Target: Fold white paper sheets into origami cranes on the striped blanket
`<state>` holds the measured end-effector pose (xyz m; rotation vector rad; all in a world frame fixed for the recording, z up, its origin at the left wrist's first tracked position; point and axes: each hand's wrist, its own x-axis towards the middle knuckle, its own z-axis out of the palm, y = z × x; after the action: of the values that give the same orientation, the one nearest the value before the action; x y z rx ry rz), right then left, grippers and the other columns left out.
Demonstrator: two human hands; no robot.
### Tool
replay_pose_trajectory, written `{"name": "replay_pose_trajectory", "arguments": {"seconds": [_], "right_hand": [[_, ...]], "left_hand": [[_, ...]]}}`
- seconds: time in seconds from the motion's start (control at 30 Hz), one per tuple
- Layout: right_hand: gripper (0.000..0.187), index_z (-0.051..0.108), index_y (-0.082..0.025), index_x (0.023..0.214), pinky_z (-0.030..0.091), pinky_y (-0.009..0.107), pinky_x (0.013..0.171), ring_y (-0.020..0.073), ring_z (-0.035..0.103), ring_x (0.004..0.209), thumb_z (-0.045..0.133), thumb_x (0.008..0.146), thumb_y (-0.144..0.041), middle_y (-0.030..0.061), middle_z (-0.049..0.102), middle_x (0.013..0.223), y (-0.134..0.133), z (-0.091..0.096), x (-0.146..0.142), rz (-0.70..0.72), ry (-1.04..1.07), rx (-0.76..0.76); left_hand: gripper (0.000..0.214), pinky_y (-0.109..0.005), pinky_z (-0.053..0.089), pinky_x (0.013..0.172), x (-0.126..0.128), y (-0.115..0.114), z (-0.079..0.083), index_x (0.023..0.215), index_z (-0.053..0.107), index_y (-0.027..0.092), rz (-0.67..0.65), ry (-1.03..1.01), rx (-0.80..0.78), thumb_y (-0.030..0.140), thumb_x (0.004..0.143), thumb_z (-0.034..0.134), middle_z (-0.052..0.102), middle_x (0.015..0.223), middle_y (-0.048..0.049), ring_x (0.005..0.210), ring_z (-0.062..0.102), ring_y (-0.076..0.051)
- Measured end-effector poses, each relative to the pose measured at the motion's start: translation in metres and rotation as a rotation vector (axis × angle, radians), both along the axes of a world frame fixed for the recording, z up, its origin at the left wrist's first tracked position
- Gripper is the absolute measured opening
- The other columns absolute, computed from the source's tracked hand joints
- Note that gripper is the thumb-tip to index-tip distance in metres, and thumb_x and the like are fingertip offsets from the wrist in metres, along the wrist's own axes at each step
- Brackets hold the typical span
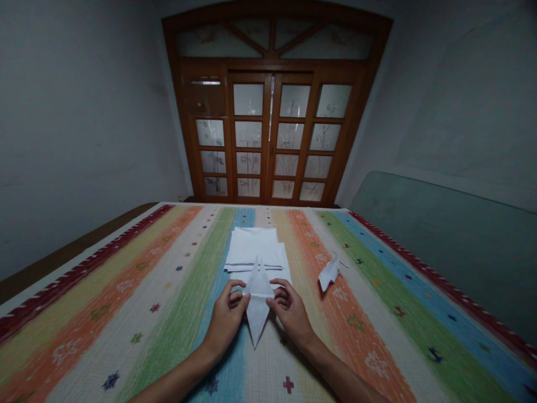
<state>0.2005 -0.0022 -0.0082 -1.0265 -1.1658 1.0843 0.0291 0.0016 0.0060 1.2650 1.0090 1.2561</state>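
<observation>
A folded white paper (258, 305), long and diamond-shaped, is held up between my two hands. Its lower end narrows to a single point, while the upper end splits into two thin points. My left hand (230, 312) pinches its left corner between thumb and index finger, the other fingers curled. On the opposite corner, my right hand (291, 310) grips in the same way. Just behind the folded piece lies a stack of white paper sheets (254, 243), partly covered by it. Off to the right rests a finished-looking folded paper bird (329, 273).
A striped, patterned cloth (168, 302) covers the table. Beyond its far edge stand wooden doors with glass panes (271, 134). A pale green panel (444, 240) runs along the right side, and a wall (84, 112) rises at left.
</observation>
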Motion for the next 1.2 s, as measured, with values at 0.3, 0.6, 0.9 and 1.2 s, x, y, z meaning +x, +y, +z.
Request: {"name": "replay_pose_trajectory", "arguments": {"seconds": [0.3, 0.6, 0.9, 1.2], "right_hand": [[0.038, 0.060, -0.020, 0.103, 0.046, 0.022, 0.056, 0.0130, 0.059, 0.059, 0.077, 0.073, -0.036, -0.0037, 0.063, 0.066, -0.0001, -0.0017, -0.0008, -0.004, -0.009, 0.003], [0.045, 0.058, -0.019, 0.110, 0.052, 0.025, 0.059, 0.0155, 0.063, 0.060, 0.077, 0.074, -0.039, -0.0026, 0.067, 0.066, -0.0030, 0.0004, -0.0030, -0.040, -0.013, -0.005], [0.039, 0.058, -0.020, 0.091, 0.048, 0.024, 0.053, 0.0156, 0.062, 0.056, 0.080, 0.070, -0.045, -0.0021, 0.065, 0.062, -0.0045, 0.0023, -0.0048, -0.053, -0.026, -0.007], [0.034, 0.057, -0.020, 0.081, 0.044, 0.022, 0.051, 0.0145, 0.059, 0.056, 0.078, 0.073, -0.046, -0.0021, 0.062, 0.061, -0.0066, 0.0031, -0.0063, -0.044, -0.121, 0.026]], "left_hand": [[0.034, -0.021, 0.048, 0.056, 0.0011, -0.0027, 0.0023, 0.097, 0.052, 0.022, 0.020, 0.016, 0.004, 0.041, 0.077, 0.072, 0.062, 0.063, 0.0068, 0.059, 0.064, -0.015], [0.032, -0.019, 0.043, 0.053, 0.0008, -0.0033, -0.0012, 0.088, 0.044, 0.024, 0.060, 0.039, 0.026, 0.041, 0.079, 0.070, 0.057, 0.059, 0.0093, 0.056, 0.059, -0.013], [0.036, -0.020, 0.041, 0.054, 0.0023, -0.0018, 0.0014, 0.071, 0.044, 0.022, 0.112, 0.067, 0.061, 0.042, 0.072, 0.074, 0.049, 0.061, 0.0074, 0.057, 0.053, -0.012], [0.035, -0.022, 0.038, 0.057, 0.0029, -0.0071, 0.0035, 0.066, 0.046, 0.021, 0.088, 0.128, 0.110, 0.044, 0.076, 0.071, 0.042, 0.064, 0.0054, 0.060, 0.045, -0.014]]}}
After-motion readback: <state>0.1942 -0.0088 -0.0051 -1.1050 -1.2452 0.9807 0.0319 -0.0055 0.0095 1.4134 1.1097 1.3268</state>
